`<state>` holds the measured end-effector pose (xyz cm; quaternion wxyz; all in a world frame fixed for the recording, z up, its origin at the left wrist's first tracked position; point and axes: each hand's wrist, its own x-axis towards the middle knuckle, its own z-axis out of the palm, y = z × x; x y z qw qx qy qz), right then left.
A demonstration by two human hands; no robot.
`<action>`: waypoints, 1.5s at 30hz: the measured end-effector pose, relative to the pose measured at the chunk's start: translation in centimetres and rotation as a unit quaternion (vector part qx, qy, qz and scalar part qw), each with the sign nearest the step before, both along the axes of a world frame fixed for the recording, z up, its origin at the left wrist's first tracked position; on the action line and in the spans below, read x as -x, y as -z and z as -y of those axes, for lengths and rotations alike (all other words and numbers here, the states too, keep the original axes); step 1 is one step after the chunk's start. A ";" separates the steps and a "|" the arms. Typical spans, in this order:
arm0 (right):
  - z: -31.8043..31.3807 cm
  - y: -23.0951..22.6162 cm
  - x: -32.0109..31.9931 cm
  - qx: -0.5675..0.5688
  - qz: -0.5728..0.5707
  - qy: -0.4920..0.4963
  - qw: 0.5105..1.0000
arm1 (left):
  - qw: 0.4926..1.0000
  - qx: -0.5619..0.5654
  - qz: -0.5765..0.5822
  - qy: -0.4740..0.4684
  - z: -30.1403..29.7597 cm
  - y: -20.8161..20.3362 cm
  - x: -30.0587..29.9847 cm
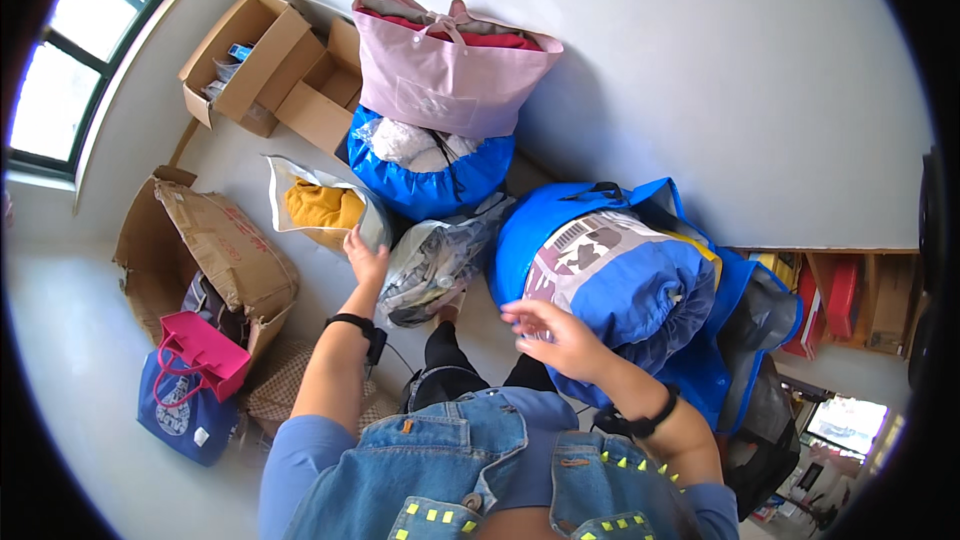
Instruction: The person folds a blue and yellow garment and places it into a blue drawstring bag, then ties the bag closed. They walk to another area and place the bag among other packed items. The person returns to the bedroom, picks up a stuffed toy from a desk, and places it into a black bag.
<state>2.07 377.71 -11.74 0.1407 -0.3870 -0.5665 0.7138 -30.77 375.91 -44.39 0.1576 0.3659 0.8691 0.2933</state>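
Observation:
My left hand (367,258) is at the near side of a white bag (375,219) with mustard-yellow cloth (322,204) inside. Its fingers look stretched out and seem to touch or overlap the bag; nothing shows in its grasp. My right hand (560,338) hovers with curved, parted fingers and holds nothing. Beside it bulges a large blue bag (518,240) stuffed with a blue drawstring bundle (640,285). Between my hands stands a clear plastic bag (432,270) of greyish contents. I wear a dark band on each wrist.
A pink tote (450,75) rests on a blue drawstring bag (430,185) by the wall. Cardboard boxes (270,65) stand at the far left, another open box (225,240) nearer. A magenta handbag (215,352) and blue bag (185,415) lie left. Shelves (880,300) stand right.

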 end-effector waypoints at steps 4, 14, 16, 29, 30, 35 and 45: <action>2.8 -4.5 -7.5 0.068 -0.013 0.136 0.988 | 0.952 -0.096 -0.092 0.277 -3.3 -1.7 -6.5; 9.2 -3.8 -13.9 0.007 0.031 0.407 0.913 | 0.663 0.409 -0.271 0.565 -12.6 8.7 -15.7; 9.7 -3.0 -14.1 -0.002 0.042 0.410 0.911 | 0.702 0.432 -0.232 0.517 -12.1 9.4 -14.9; 5.7 -3.0 -12.0 0.002 0.022 0.358 0.934 | 0.811 0.510 -0.098 0.269 12.4 -1.0 10.6; 5.5 -2.8 -11.6 0.009 0.023 0.355 0.934 | 0.843 0.468 -0.114 0.239 14.2 -1.4 12.1; 4.1 -1.7 -10.2 0.007 0.037 0.346 0.937 | 0.875 0.457 -0.114 0.114 15.6 1.2 13.5; 4.3 -2.4 -9.5 -0.011 0.082 0.354 0.932 | 0.916 0.261 0.089 -0.292 9.2 9.6 17.5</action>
